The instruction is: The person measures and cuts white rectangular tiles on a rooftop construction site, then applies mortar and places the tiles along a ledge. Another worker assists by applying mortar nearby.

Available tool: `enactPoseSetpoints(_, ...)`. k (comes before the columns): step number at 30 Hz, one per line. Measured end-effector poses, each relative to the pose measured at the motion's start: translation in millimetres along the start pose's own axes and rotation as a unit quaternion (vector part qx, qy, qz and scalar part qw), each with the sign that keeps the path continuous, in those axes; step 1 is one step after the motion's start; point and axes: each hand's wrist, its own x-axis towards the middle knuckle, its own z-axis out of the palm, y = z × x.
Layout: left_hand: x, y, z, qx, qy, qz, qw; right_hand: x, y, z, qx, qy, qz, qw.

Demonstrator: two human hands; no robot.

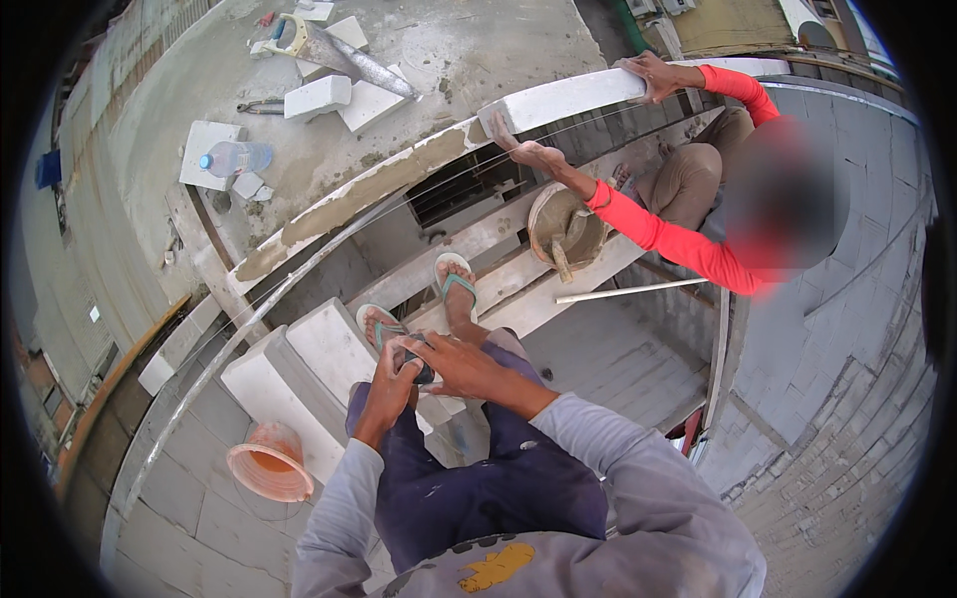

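Observation:
Both my hands meet above my lap. My left hand (pixel 389 387) and my right hand (pixel 457 367) are closed around a small dark object (pixel 425 375); fingers cover most of it, so its kind cannot be made out. Just left of them white blocks (pixel 334 349) stand stacked. Ahead to the right, a co-worker in a red top (pixel 668 229) has both hands on a long white block (pixel 568 100), which lies on the wall line. Mortar (pixel 349 194) coats the ledge to the left of that block.
A bucket of mortar (pixel 546 234) with a trowel stands on planks between us. An orange bucket (pixel 274 463) is at lower left. On the slab lie a handsaw (pixel 349 62), block offcuts (pixel 317 97) and a plastic bottle (pixel 239 157). A string line runs along the ledge.

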Motion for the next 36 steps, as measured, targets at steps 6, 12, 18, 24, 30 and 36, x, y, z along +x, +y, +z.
enactPoseSetpoints(6,9.2,14.4,15.7,-0.007,-0.005,0.003,1.0,2.8,19.0,-7.3,0.009,0.007,-0.005,1.0)
enactPoseSetpoints(12,24.3,41.7,23.2,0.005,-0.004,-0.013,1.0,16.3,27.0,-10.5,0.025,0.09,0.008,0.996)
enactPoseSetpoints(18,80.5,30.3,-12.8,0.073,-0.049,-0.049,0.995,55.6,62.8,-15.9,0.139,0.046,0.106,0.983)
enactPoseSetpoints(24,142.2,23.9,-73.3,0.15,-0.143,0.041,0.977,109.0,129.2,-34.8,0.159,-0.064,0.113,0.979)
enactPoseSetpoints(30,207.0,-2.0,-115.1,0.022,-0.166,0.043,0.985,165.7,158.9,-22.8,0.107,-0.109,0.079,0.985)
enactPoseSetpoints(36,249.3,-10.6,-139.0,0.129,-0.125,0.126,0.976,195.4,198.4,-9.3,-0.056,-0.112,-0.055,0.991)
